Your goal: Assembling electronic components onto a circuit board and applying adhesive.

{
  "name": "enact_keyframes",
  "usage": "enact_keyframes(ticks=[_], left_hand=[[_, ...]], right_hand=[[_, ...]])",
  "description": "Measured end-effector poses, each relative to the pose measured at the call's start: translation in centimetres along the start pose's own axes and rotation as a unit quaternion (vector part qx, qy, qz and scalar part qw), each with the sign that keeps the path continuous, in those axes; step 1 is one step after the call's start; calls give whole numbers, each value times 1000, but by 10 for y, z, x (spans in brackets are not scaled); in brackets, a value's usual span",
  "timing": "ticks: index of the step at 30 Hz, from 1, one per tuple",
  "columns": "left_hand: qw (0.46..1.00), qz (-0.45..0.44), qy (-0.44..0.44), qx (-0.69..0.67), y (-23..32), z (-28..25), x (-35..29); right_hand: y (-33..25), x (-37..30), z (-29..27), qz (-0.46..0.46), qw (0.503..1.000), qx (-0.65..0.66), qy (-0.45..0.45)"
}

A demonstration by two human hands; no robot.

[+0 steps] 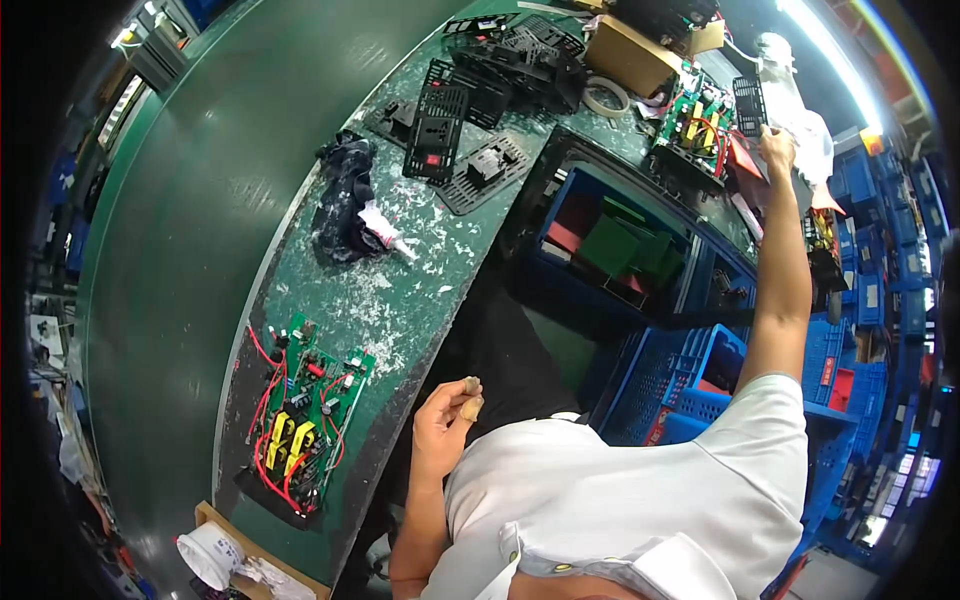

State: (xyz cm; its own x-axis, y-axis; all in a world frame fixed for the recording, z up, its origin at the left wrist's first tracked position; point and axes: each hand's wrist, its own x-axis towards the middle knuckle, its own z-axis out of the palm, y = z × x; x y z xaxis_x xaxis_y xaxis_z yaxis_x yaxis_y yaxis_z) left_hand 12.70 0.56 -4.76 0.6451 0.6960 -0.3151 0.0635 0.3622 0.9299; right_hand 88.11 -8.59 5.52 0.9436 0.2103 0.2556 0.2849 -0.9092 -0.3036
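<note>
My left hand (pixel 445 425) hovers in front of my body, beside the bench's near edge. Tan covers sit on its thumb and forefinger tips; the fingers are loosely curled, a small gap between those tips, and nothing shows in them. My right arm stretches far to the right, where my right hand (pixel 778 150) closes at the lower edge of a black slotted panel (pixel 748 106). Next to that panel stands a circuit board assembly (pixel 698 122) with yellow transformers and red wires. A similar green circuit board (pixel 305 415) lies on the bench at left, nearer me.
Several black slotted housings (pixel 520 75) pile up at the bench's far end, near a cardboard box (pixel 630 57) and a tape roll (pixel 606 97). A dark cloth (pixel 345 200) and a white tube (pixel 380 228) lie mid-bench. A blue crate (pixel 560 200) sits below.
</note>
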Motion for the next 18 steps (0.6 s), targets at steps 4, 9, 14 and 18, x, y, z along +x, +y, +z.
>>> enact_keyframes(ticks=[4, 9, 14, 18], left_hand=[[1000, 13, 9, 9, -1, -2, -6], [997, -5, -11, 71, 14, 1, -1], [992, 91, 9, 89, 27, 9, -13], [996, 64, 24, 49, 16, 7, -38]], right_hand=[[-69, -80, -35, -22, 986, -140, 91], [-217, -234, -25, -370, 900, 232, -17], [-320, -335, 26, -709, 700, 79, 27], [-338, -325, 57, -744, 666, 45, 13]])
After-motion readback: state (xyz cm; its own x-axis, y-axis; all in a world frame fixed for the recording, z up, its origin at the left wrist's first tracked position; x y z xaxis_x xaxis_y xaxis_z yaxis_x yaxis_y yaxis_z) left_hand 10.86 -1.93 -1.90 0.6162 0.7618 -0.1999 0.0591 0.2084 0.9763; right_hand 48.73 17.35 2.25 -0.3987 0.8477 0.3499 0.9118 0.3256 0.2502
